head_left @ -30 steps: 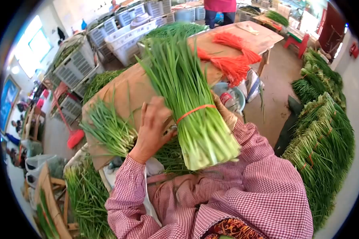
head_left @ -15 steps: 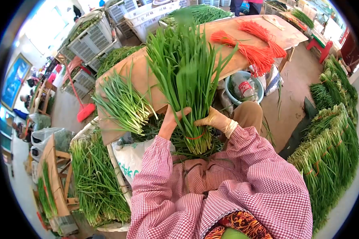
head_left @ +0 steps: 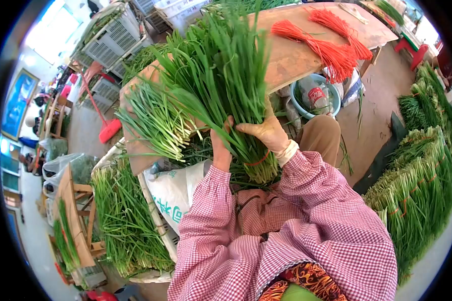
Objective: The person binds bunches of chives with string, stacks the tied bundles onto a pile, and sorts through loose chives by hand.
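A large bunch of long green leaves [head_left: 231, 75] stands upright over my lap, with an orange tie round its pale lower stems. My left hand [head_left: 221, 145] is closed on the bunch's left side, its fingers partly hidden by leaves. On the other side my right hand [head_left: 270, 131], in a thin glove, grips the bunch just above the tie, thumb across the front. A smaller loose pile of stalks [head_left: 160, 120] lies on the board to the left. Red-orange ties [head_left: 336, 57] rest in piles on the wooden table [head_left: 296, 60].
Below the table is a blue basin [head_left: 336, 100] holding a plastic bottle [head_left: 317, 96]. Many bundles [head_left: 417, 185] are stacked along the right. A crate of stalks [head_left: 128, 220] and a white bag [head_left: 173, 193] are at lower left. A red broom [head_left: 109, 130] stands beyond.
The bunch was tilted and off my lap a second ago; it has come down upright, and both hands now hold its sides. Since half a second ago its leaf tops have spread to the left.
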Action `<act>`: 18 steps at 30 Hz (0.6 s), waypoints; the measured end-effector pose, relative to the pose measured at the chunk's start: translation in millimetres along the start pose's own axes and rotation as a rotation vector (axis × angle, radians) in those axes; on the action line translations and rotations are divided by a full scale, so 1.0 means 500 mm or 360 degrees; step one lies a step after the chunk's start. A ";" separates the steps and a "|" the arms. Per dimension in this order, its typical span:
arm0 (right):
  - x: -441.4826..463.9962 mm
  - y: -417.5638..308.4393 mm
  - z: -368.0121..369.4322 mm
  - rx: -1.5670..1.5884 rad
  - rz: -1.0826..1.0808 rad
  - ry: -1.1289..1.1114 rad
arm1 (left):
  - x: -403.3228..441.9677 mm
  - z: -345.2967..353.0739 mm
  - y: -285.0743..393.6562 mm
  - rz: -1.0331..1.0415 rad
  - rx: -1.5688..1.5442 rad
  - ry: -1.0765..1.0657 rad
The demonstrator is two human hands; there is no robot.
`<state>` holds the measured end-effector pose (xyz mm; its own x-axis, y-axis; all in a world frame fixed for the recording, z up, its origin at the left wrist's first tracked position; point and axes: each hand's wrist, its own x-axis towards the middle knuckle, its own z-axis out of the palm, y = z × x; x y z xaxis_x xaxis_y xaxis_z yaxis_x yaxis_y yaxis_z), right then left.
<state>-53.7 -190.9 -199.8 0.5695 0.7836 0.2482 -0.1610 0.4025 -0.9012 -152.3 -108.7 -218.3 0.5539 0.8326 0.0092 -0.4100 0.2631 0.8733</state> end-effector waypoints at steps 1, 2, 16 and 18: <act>0.006 -0.009 0.007 -0.0005 -0.0039 0.0040 | 0.002 -0.005 -0.006 0.0065 0.0053 -0.0031; 0.014 -0.012 0.006 -0.0007 -0.0104 0.0071 | 0.003 -0.009 -0.012 0.0131 0.0104 -0.0058; 0.020 0.034 -0.086 0.0183 0.0260 0.0223 | 0.018 -0.051 -0.057 -0.0048 -0.0280 0.0169; 0.016 0.029 -0.084 0.0217 0.0308 0.0248 | 0.007 -0.048 -0.053 -0.0099 -0.0304 0.0195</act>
<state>-17.7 -198.6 -225.8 0.6327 0.7743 0.0089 -0.3800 0.3205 -0.8677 -156.9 -100.8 -253.1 0.4951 0.8617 -0.1111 -0.5139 0.3936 0.7622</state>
